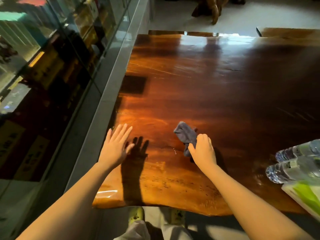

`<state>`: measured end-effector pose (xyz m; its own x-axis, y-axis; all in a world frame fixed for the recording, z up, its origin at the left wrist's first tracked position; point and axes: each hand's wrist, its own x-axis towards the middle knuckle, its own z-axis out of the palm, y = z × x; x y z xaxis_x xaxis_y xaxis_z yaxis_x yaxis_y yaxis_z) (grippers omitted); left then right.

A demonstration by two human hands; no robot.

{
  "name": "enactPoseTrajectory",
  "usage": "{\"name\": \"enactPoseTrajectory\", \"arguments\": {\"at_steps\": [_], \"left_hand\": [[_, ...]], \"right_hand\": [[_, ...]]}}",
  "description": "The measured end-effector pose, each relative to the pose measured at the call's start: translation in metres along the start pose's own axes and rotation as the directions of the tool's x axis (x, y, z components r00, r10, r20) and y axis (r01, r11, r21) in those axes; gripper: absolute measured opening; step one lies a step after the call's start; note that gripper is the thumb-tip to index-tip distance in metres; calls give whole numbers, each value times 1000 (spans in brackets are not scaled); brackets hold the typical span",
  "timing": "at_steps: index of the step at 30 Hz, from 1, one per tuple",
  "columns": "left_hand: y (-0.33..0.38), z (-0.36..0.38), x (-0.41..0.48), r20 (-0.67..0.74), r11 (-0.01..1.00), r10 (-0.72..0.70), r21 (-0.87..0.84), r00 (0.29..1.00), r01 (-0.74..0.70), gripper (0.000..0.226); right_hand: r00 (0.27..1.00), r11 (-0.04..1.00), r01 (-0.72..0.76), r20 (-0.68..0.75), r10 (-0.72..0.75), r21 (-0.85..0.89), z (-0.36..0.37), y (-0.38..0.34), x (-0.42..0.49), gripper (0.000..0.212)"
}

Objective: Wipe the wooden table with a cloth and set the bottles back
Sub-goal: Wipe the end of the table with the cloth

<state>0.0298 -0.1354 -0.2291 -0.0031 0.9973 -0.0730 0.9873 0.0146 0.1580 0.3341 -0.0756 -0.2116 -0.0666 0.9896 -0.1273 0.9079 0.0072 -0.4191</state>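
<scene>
A glossy wooden table (207, 87) fills the middle of the view. My right hand (203, 149) is closed on a crumpled grey-blue cloth (185, 134) that rests on the wood near the front edge. My left hand (115, 144) hovers flat over the table's front left edge, fingers spread and holding nothing, with its shadow beside it. Two clear plastic water bottles (294, 168) lie on their sides at the front right of the table, apart from both hands.
A green and white package (306, 196) lies at the table's front right corner below the bottles. A glass display case (52, 75) with a metal frame runs along the table's left side. A dark square patch (134, 84) shows on the wood at left.
</scene>
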Motion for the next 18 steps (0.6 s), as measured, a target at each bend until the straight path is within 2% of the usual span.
{"name": "enactPoseTrajectory", "arguments": {"at_steps": [4,6,8,11,14,18], "left_hand": [[-16,36,-53,84,994,-106,-26,991,108,76],[-1,49,-76,100,994,-103,-26,990,106,77],[-19,64,-95,167,999,-33,12,985,31,78],[-11,66,-93,135,999,-31,46,990,25,79],[-13,70,-97,130,999,-12,36,992,7,81],[-15,73,-101,119,1000,-3,20,993,0,75]], "right_hand": [[988,979,-148,-67,140,-139,23,8,-15,35],[978,964,-197,-101,181,-181,26,18,-19,38],[944,922,-328,-116,310,-207,51,4,-32,43],[927,915,-368,-141,347,-166,49,9,-30,55],[931,941,-338,-154,331,-28,49,13,-21,64],[983,982,-186,8,186,-17,61,20,-4,62]]}}
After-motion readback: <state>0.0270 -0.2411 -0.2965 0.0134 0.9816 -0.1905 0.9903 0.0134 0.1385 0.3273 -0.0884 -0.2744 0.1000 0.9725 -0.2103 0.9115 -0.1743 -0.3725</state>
